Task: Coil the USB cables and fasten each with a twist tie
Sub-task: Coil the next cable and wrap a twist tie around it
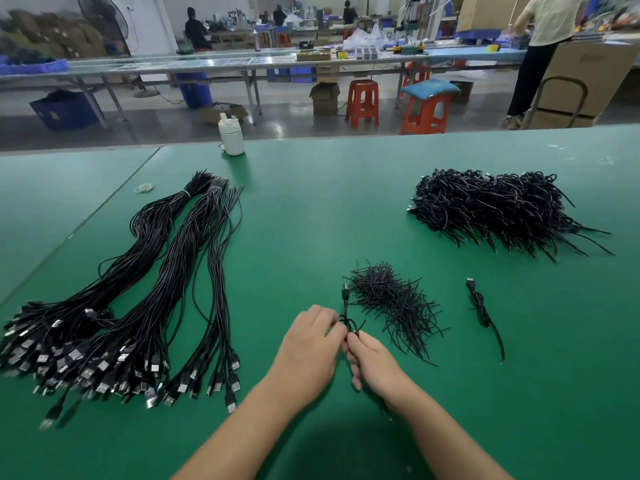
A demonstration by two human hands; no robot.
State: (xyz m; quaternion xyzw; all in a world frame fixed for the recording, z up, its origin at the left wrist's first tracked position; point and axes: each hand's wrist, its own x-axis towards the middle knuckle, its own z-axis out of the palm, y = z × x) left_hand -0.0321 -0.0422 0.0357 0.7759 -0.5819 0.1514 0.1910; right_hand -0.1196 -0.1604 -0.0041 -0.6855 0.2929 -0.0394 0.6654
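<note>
both hands, left hand and right hand, pinch one black cable. ties lie just beside it.

Black cables on green table

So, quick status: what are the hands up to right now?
Left hand and right hand both gripping one coiled cable. Twist ties close by. Nothing in the way.
</note>
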